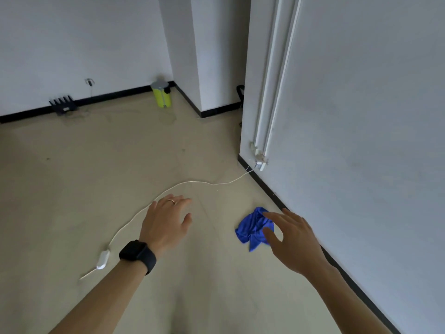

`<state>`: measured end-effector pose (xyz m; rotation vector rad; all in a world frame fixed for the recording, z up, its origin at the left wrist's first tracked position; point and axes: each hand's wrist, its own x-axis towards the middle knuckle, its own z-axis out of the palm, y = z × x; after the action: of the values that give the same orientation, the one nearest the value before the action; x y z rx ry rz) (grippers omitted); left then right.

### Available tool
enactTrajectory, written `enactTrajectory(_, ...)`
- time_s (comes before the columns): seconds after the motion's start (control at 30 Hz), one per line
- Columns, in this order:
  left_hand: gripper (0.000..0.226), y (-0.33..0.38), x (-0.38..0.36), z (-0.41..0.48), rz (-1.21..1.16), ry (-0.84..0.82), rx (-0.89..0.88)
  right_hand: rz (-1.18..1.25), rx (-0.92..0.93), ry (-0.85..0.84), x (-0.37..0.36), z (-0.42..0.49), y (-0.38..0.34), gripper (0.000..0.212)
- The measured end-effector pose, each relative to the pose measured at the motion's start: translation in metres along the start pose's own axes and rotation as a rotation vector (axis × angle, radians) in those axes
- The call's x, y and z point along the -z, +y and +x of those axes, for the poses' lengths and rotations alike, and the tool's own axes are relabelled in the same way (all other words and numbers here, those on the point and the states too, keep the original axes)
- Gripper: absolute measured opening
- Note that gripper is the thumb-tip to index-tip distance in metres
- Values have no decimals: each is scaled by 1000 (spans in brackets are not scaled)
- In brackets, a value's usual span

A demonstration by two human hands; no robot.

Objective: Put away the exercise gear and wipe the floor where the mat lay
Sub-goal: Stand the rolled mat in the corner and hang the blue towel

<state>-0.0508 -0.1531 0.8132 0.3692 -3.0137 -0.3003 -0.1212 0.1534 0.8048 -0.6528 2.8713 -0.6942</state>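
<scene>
No mat or exercise gear is in view, so putting away seems done. The crumpled blue cloth (254, 227) lies on the beige floor (120, 165) by the wall; both hands, left (166, 220) and right (289, 237), hover spread and empty, the wiping apparently left.

Blue cloth (254, 227) lies crumpled, soft with a slight sheen, on a smooth matt beige floor (120, 165). The bin (161, 94) shows glossy yellow plastic under a dull grey lid, and the white cable (192, 183) looks smooth and plasticky. Walls (361, 116) are flat matt white paint.
</scene>
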Motion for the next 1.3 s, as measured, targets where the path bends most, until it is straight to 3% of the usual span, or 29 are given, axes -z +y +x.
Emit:
enactTrajectory(0.37,42,-59,-31,225,-49,-114,-279,-46,-290,108,-24,135,-29,42)
enactTrajectory(0.73,41,-4,-133,386,-41,-335,-493,-3,-599,15,-74,227,43,48)
enactTrajectory(1.03,45,45,-244,496,7,-609,-411,139,-763,-204,-137,332,139,51)
enactTrajectory(1.3,38,51,-381,560,62,-824,-375,276,-916,-414,-247,406,206,53)
